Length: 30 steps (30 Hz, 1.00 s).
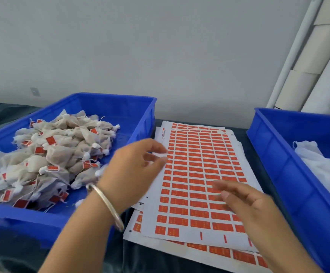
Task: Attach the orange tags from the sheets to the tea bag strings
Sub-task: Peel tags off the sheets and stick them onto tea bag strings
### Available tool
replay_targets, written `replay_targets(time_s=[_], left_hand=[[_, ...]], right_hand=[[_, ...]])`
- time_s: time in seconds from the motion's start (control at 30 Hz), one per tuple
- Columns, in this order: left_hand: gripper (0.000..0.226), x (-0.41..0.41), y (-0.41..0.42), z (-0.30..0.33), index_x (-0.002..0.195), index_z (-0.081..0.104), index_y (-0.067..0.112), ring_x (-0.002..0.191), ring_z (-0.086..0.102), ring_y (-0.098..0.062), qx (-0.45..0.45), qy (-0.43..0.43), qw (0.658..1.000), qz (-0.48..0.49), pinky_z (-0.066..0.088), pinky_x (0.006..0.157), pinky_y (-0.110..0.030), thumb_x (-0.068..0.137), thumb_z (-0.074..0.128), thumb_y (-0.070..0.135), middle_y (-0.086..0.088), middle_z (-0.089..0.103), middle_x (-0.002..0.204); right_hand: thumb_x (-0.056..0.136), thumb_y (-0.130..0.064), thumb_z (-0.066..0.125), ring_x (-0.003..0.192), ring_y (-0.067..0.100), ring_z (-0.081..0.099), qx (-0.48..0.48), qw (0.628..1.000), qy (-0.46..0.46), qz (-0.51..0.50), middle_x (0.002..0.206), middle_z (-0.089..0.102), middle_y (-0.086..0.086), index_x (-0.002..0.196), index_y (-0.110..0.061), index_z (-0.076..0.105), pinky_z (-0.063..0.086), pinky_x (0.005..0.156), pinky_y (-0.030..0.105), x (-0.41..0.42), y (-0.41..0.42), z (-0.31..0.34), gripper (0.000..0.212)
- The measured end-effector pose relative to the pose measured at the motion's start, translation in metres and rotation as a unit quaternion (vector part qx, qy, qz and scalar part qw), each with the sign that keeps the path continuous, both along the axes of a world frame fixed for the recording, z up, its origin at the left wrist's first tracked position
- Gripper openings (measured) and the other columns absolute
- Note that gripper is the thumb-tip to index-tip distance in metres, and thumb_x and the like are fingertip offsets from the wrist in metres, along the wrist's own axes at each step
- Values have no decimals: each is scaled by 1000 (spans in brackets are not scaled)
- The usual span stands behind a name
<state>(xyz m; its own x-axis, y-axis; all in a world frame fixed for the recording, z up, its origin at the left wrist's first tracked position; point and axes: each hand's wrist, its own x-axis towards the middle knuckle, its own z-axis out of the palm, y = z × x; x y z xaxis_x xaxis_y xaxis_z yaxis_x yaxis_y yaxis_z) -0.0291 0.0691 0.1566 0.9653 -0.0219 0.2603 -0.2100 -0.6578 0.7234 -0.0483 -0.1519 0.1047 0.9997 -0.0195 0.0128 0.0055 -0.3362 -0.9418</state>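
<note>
Your left hand [134, 170] hovers at the left edge of the top sheet [199, 174], thumb and forefinger close together near the margin; motion blur hides whether they pinch anything, possibly a white scrap or string, so I cannot tell that grip. Your right hand [245, 200] floats low over the sheet's lower right rows, fingers straight and relaxed, holding nothing. The orange tags [197, 201] lie in a grid across the sheet, whose long axis runs away from you toward the wall; more sheets are stacked beneath on the dark tabletop [245, 133]. Tags sit directly under your right fingertips, so that hand is nearer for peeling one. Tagged tea bags [48, 156] are heaped in the left bin [109, 103], just beside your left wrist. The right bin [274, 150] holds white bags [317, 162], presumably untagged, well to the right of your right hand. Left wrist, with a bangle [109, 205], angles in across the bin's corner; right forearm comes from lower right.
</note>
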Motion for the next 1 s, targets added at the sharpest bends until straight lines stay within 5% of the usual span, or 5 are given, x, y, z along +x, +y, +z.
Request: replay_targets(time_s=[0.27,0.33,0.43,0.57,1.0], left_hand=[[24,21,-99,-85,116,57,37,102,56,-6,111,108,980,-124,45,82,-18,92,55,35,16,58,119],[28,24,-111,-105,120,56,36,109,53,-9,136,133,971,-148,44,88,-20,92,54,35,16,55,125],[31,30,-119,-128,124,53,35,114,50,-8,161,136,963,-168,41,96,-22,93,53,37,16,52,130],[39,34,-124,-152,131,49,35,128,39,-10,198,105,964,-147,30,109,-29,92,51,42,17,42,140],[42,36,-126,-172,132,43,41,135,28,-7,231,71,963,-118,19,113,-31,92,42,52,22,33,145]], right_hand=[[80,-64,53,89,-1,63,-308,939,-120,-97,103,62,-21,105,-51,59,54,75,23,-14,-162,11,29],[90,-35,56,80,23,61,-400,909,-59,-103,97,62,4,90,-32,58,51,76,48,6,-226,-12,4],[84,-4,56,85,24,62,-400,911,48,-90,93,68,-6,81,-44,68,50,73,34,32,-280,-15,42],[76,-39,62,111,11,54,-483,852,196,50,129,49,-18,113,-53,55,47,94,30,39,-266,-17,40],[83,-19,70,65,0,55,-477,875,34,-80,53,57,-28,67,-44,68,37,55,18,35,-244,21,30]])
